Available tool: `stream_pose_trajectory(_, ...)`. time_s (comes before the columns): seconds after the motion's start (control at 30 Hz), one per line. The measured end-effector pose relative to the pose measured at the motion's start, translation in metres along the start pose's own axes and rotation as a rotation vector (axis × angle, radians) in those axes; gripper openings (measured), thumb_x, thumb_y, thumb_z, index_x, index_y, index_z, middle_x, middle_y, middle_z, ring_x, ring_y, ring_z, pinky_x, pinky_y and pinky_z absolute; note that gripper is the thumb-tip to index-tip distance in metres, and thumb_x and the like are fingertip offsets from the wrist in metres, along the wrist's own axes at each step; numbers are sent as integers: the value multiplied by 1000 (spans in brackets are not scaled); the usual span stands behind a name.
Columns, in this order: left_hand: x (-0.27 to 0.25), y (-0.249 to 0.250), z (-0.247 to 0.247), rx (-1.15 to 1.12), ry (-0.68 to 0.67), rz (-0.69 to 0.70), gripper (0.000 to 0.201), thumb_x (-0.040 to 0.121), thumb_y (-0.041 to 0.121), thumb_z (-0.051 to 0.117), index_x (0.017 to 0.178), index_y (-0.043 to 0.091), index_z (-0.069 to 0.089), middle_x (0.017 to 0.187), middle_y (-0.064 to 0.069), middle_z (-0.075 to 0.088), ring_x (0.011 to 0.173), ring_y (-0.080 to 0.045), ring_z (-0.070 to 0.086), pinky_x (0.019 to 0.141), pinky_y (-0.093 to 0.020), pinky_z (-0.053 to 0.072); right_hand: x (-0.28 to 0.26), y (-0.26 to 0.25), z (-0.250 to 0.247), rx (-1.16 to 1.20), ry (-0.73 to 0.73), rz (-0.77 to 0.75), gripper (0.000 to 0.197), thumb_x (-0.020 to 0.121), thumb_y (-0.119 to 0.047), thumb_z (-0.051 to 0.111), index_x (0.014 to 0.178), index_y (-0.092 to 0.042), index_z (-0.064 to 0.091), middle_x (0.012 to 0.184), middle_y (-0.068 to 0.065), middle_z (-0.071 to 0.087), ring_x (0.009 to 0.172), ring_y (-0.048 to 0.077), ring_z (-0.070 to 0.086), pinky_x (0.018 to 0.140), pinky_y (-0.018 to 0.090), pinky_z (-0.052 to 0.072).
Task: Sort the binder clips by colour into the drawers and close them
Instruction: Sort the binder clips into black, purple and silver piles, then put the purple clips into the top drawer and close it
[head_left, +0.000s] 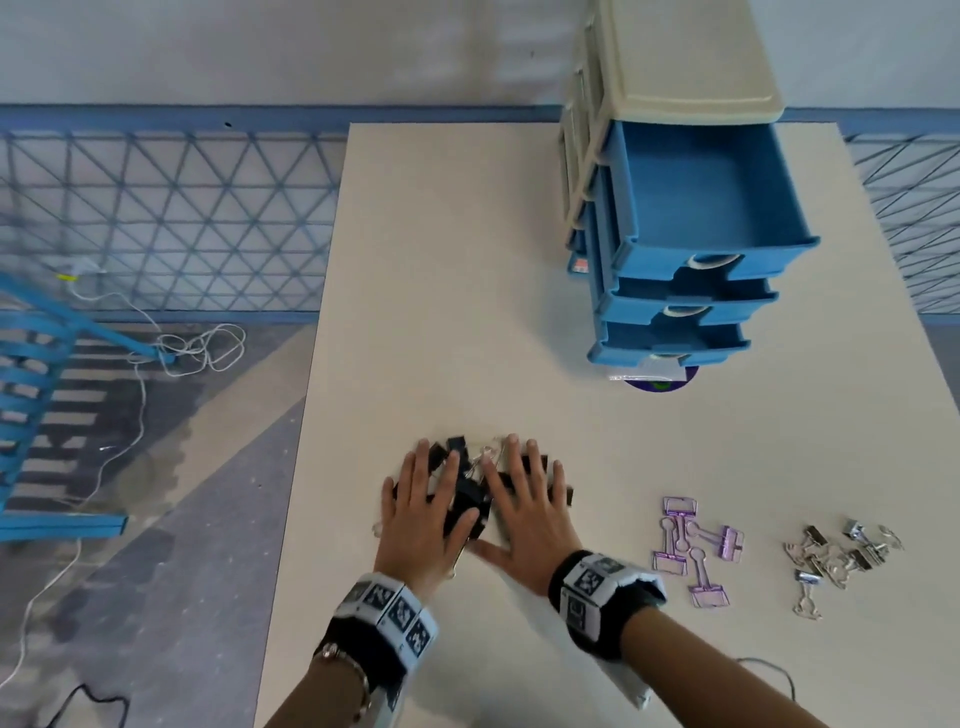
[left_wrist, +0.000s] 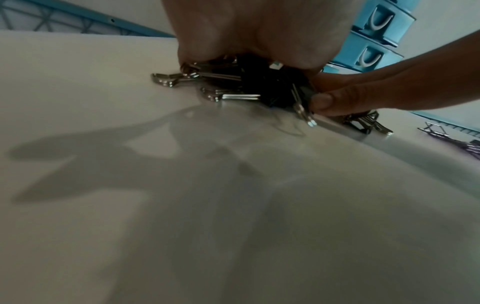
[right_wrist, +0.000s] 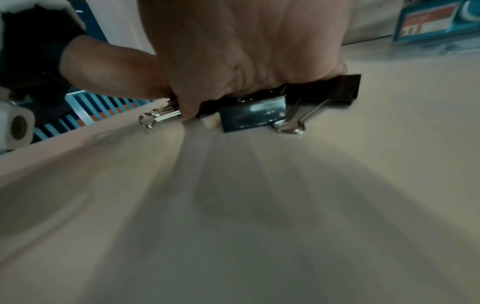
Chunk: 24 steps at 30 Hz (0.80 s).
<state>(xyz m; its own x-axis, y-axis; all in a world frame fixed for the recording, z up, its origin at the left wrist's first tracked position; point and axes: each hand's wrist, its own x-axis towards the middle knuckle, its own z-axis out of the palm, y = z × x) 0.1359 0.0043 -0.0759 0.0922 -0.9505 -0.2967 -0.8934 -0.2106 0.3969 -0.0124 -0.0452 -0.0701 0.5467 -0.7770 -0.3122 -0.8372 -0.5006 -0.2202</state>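
Note:
A pile of black binder clips (head_left: 457, 446) lies near the front of the white table (head_left: 457, 260). My left hand (head_left: 428, 493) and right hand (head_left: 524, 493) lie flat on the pile side by side, with fingers straight and spread. The left wrist view shows my palm over the black clips (left_wrist: 259, 82); the right wrist view shows the same over a black clip (right_wrist: 252, 115). Several purple clips (head_left: 696, 551) and several silver clips (head_left: 836, 556) lie in separate groups to the right. The drawer unit (head_left: 680, 57) stands at the back right, its top blue drawer (head_left: 696, 187) pulled far out with nothing in it.
Two lower blue drawers (head_left: 685, 301) stick out a little under the top one. A purple disc (head_left: 662, 387) shows below the unit's front. A black cable (head_left: 769, 670) lies by the table's near right edge. Left of the table are floor, a white cord (head_left: 202, 348) and a blue rack (head_left: 36, 374).

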Motion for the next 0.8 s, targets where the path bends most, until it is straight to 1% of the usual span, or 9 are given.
stream_pose_trajectory(0.1, -24, -6, 8, -16, -10, -43, 71, 85, 68, 1, 143, 29, 6, 154, -11, 7, 140, -24, 1, 108, -49, 12, -15, -10, 11, -19, -3, -29, 89, 77, -77, 19, 144, -18, 19, 152, 17, -17, 136, 39, 15, 97, 62, 38)
stream_pose_trajectory(0.2, -37, -3, 11, -41, -17, -83, 70, 86, 67, 4, 143, 28, 10, 152, -14, 14, 137, -24, 4, 105, -52, 19, -27, -13, 15, -48, 26, -42, 90, 75, -77, 24, 142, -18, 25, 152, 17, -18, 139, 38, 3, 98, 60, 38)
stream_pose_trajectory(0.33, -45, 2, 15, -38, -10, -92, 79, 77, 76, -5, 142, 32, 2, 152, -4, -6, 139, -21, -6, 111, -53, 12, -34, -9, 9, -44, 1, -52, 89, 73, -74, 24, 142, -19, 26, 153, 17, -19, 134, 36, 20, 95, 56, 43)
stream_pose_trajectory(0.37, -45, 4, 14, -36, -12, -100, 83, 73, 78, -8, 143, 33, 0, 152, -2, -10, 141, -22, -7, 112, -53, 9, -35, -7, 5, -47, -8, -58, 88, 72, -74, 24, 141, -19, 28, 154, 18, -13, 134, 35, 25, 95, 54, 43)
stream_pose_trajectory(0.47, -44, 13, 3, -2, -17, -132, 94, 65, 82, -15, 143, 32, -2, 154, -3, -14, 142, -26, -10, 113, -53, 0, -39, 4, -12, -32, -87, -45, 85, 70, -69, 24, 136, -18, 37, 147, 18, 33, 127, 35, 46, 89, 49, 53)
stream_pose_trajectory(0.53, -43, 24, -7, -17, 38, -122, 95, 68, 81, -12, 145, 28, 6, 155, -7, -9, 142, -28, -6, 113, -53, 2, -44, 17, -26, 0, -91, -26, 84, 69, -66, 26, 136, -17, 37, 143, 19, 42, 128, 36, 45, 93, 52, 50)
stream_pose_trajectory(0.6, -41, 38, -14, -39, 87, -84, 92, 74, 78, -6, 145, 22, 14, 155, -13, 1, 142, -31, 1, 112, -52, 8, -50, 35, -39, 69, -68, -75, 81, 75, -60, 27, 142, -14, 23, 151, 24, 21, 139, 41, 21, 107, 59, 28)
stream_pose_trajectory(0.67, -38, 57, -17, -56, 120, -22, 80, 84, 69, 12, 142, 16, 22, 153, -18, 12, 140, -35, 12, 111, -52, 17, -61, 59, -54, 124, -79, -55, 73, 87, -51, 36, 145, -16, 9, 155, 21, -4, 143, 38, -5, 115, 56, 4)
stream_pose_trajectory(0.8, -31, 103, -10, -118, 151, 97, 57, 88, 23, 55, 138, 12, 32, 150, -17, 22, 133, -34, 32, 101, -49, 42, -82, 111, -80, 144, -47, 36, 65, 90, -36, 48, 144, -18, 18, 156, 15, 2, 145, 29, 0, 118, 47, 5)
